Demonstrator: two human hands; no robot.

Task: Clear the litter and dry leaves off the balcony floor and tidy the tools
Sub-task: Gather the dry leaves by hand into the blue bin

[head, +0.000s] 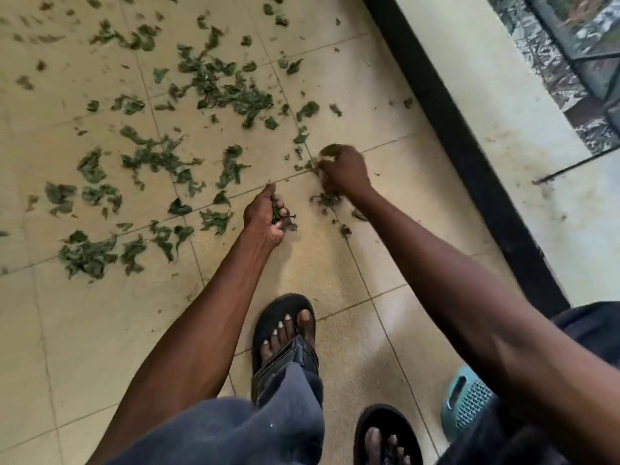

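Note:
Dry green leaves (214,85) lie scattered over the beige tiled balcony floor (100,323), thickest at the upper middle and left. My left hand (266,214) reaches down to the floor, its fingers curled round a small bunch of leaves. To its right, my right hand (342,169) is down on the tiles, blurred, its fingers closed on a few leaves. A few more leaves (327,199) lie just under the right wrist.
A black threshold strip (459,139) runs diagonally on the right, with a pale ledge (496,88) beyond it. A light-blue perforated plastic basket (464,401) stands at the lower right beside my sandalled feet (285,344).

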